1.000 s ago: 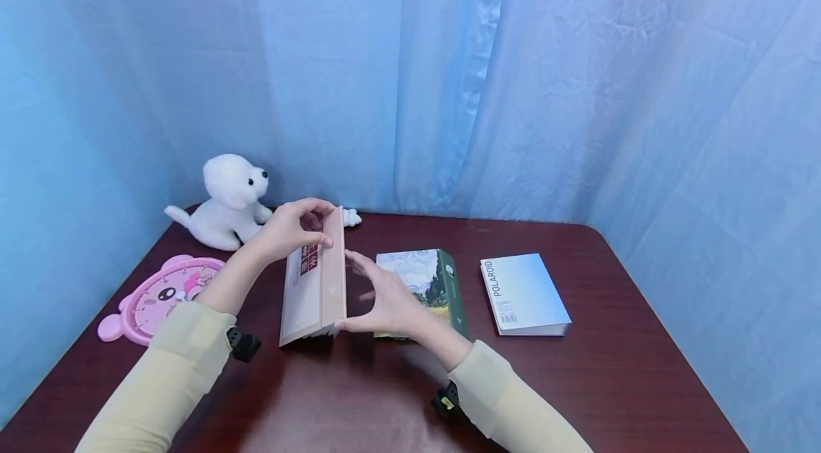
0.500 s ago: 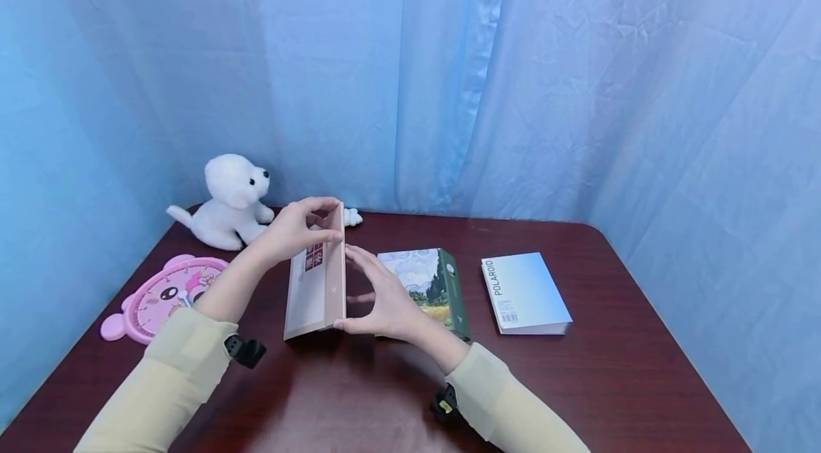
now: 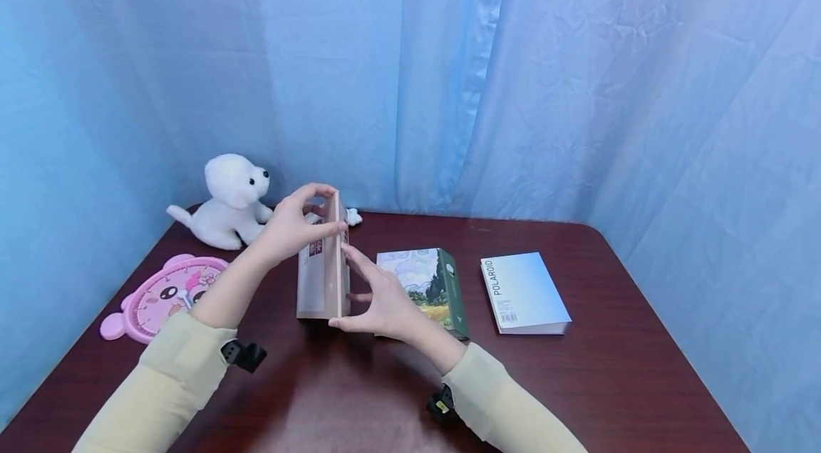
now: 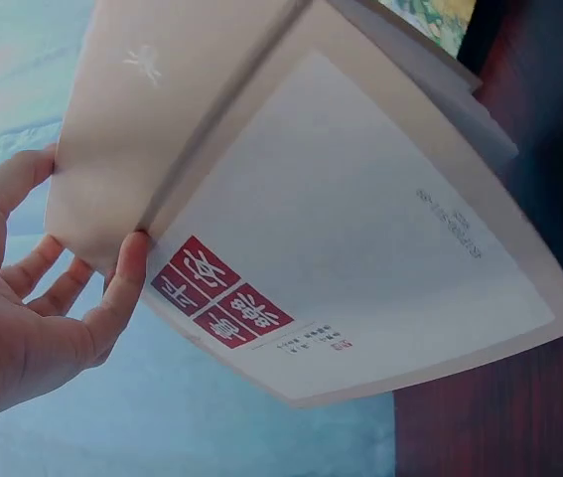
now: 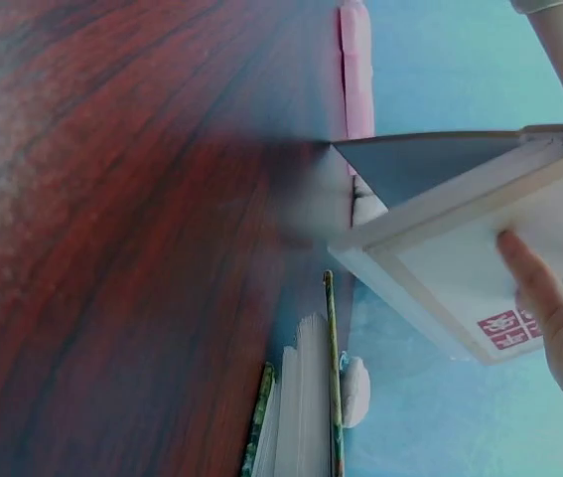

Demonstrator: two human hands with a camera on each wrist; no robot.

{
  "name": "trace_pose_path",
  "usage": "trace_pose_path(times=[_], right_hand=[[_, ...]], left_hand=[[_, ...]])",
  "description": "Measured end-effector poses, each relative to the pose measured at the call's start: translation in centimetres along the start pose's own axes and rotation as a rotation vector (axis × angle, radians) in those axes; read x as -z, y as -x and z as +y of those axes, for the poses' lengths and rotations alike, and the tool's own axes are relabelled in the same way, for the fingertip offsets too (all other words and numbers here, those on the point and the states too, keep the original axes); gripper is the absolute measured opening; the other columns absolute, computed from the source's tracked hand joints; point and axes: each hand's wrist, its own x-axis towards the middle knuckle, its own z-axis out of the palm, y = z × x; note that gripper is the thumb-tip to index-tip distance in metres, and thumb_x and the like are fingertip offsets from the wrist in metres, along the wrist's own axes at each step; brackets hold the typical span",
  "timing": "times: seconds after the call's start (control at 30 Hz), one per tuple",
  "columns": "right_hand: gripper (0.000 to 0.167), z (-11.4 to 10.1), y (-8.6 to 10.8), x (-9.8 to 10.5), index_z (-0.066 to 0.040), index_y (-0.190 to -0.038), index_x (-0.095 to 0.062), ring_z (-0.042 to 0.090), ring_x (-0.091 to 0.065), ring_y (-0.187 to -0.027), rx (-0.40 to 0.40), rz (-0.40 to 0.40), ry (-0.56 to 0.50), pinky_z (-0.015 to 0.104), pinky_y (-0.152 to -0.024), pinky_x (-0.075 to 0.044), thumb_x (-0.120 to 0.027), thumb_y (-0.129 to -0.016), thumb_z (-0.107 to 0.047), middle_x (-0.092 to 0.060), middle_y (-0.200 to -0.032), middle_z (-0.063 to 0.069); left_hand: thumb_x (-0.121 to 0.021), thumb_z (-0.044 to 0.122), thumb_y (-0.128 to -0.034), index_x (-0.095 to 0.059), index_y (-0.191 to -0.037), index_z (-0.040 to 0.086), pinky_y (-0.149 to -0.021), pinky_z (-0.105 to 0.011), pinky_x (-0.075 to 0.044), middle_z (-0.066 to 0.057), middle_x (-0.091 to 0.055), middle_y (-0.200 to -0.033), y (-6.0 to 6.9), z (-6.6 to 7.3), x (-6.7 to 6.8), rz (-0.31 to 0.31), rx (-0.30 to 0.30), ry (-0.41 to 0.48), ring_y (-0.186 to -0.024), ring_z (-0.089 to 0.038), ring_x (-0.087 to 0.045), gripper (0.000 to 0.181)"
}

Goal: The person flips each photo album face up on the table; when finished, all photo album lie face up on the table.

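Note:
A beige hardcover book [image 3: 311,288] with red-and-white character blocks stands with its spine up over the table. My left hand [image 3: 291,221] grips the far end of the spine, thumb on the near side and fingers round the far edge. On the right side, my right hand [image 3: 391,303] holds the same book, its thumb at the near end of the spine. In the right wrist view a finger presses on the right-hand cover [image 5: 450,263]. The other cover hangs apart from the page block, leaving a wedge-shaped gap. Part of the pages is hidden in the head view.
A landscape-covered book [image 3: 417,282] with a green spine lies just right of my hands. Further right lies a POLAROID album [image 3: 529,293]. At left are a pink clock [image 3: 154,303] and a white plush dog [image 3: 231,189]. A small white object [image 3: 354,216] sits behind.
The beige book has tilted more upright, and its left cover has swung in toward the pages. My left hand has shifted slightly up and away; the right hand has barely moved.

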Motion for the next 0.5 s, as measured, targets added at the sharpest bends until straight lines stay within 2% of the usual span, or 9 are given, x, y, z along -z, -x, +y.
trace_pose_path(times=[0.07,0.13,0.23,0.37,0.5], right_hand=[[0.105,0.4,0.0,-0.1,-0.035,-0.149,-0.020,0.015,-0.040,-0.134,-0.017,0.001,-0.005,0.033,-0.079,-0.055,-0.086,-0.068,-0.021,-0.034,-0.149,-0.003],[0.105,0.6,0.0,-0.2,-0.037,-0.148,-0.019,0.017,-0.041,-0.133,-0.020,0.003,-0.018,0.034,-0.079,-0.055,-0.086,-0.068,-0.024,-0.032,-0.149,-0.003],[0.108,0.9,-0.1,-0.4,-0.035,-0.148,-0.018,0.020,-0.041,-0.132,-0.018,0.003,-0.054,0.036,-0.081,-0.055,-0.087,-0.066,-0.023,-0.029,-0.149,-0.003],[0.111,1.0,-0.2,-0.6,-0.034,-0.148,-0.016,0.017,-0.040,-0.133,-0.007,-0.001,-0.083,0.036,-0.084,-0.054,-0.088,-0.065,-0.018,-0.026,-0.150,-0.008],[0.111,0.4,-0.3,-0.5,-0.026,-0.148,-0.020,0.019,-0.036,-0.134,0.035,0.010,-0.081,0.039,-0.083,-0.054,-0.088,-0.062,-0.008,-0.021,-0.152,-0.006]], left_hand=[[-0.077,0.030,-0.0792,-0.049,-0.128,0.014,-0.076,-0.041,-0.052,-0.005,-0.052,-0.127,0.1,0.3,0.0,0.012,-0.002,-0.001,-0.108,-0.026,-0.056,0.059],[-0.076,0.029,-0.0792,-0.049,-0.126,0.014,-0.072,-0.040,-0.053,-0.005,-0.051,-0.125,0.1,0.6,-0.1,0.024,-0.003,-0.009,-0.106,-0.026,-0.054,0.056],[-0.077,0.028,-0.0784,-0.051,-0.120,0.012,-0.071,-0.036,-0.050,-0.007,-0.052,-0.118,0.2,1.1,-0.1,0.056,-0.033,-0.059,-0.101,-0.025,-0.055,0.051],[-0.077,0.027,-0.0773,-0.053,-0.109,0.010,-0.073,-0.034,-0.044,-0.008,-0.052,-0.108,0.3,1.9,0.1,0.108,-0.098,-0.135,-0.090,-0.023,-0.055,0.043],[-0.077,0.021,-0.0764,-0.052,-0.104,0.009,-0.072,-0.034,-0.045,-0.007,-0.051,-0.104,0.3,2.4,0.3,0.134,-0.127,-0.125,-0.086,-0.022,-0.054,0.039]])
